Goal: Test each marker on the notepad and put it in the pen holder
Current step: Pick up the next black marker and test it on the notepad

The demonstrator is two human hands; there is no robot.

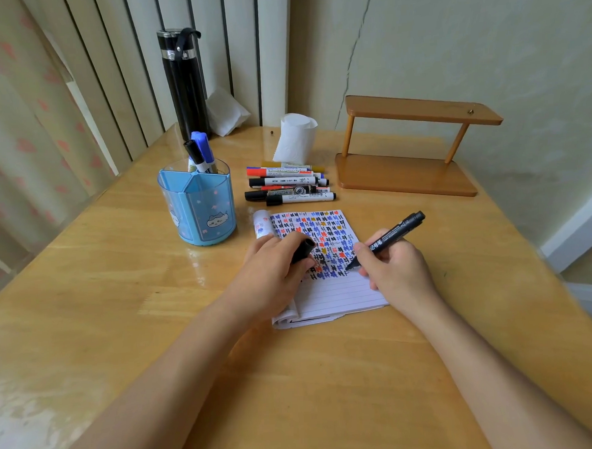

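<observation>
**Observer:** What lies at the centre of the head view?

**Operator:** I see a lined notepad (339,294) flat on the wooden table (120,302). Rows of small marks in black, blue, red and ochre fill its upper part, and the lower lines are blank. A roll of pages curls at its top left corner.

**Observer:** And the right hand?

**Operator:** The right hand (393,267) pinches the barrel of an uncapped black marker (396,232) between thumb and fingers. The marker is tilted, with its rear end pointing up and to the right. Its tip touches the page at the lower edge of the marked area.

**Observer:** The left hand?

**Operator:** The left hand (279,263) rests on the left side of the pad. Its fingers are curled round a black cap (302,249).

**Observer:** Where is the pen holder?

**Operator:** The pen holder (197,209) is blue and translucent, and inner walls divide it into compartments. It stands left of the pad, near it but apart. Its rear compartment holds stored markers (201,153) standing upright, with black and blue caps.

**Observer:** Any others?

**Operator:** Some loose markers (289,185) lie on their sides just behind the pad, between the holder and a wooden shelf (410,149). I cannot count them reliably because they overlap. A white tissue (295,138) stands behind them. A black flask (184,82) stands at the back edge of the table.
</observation>
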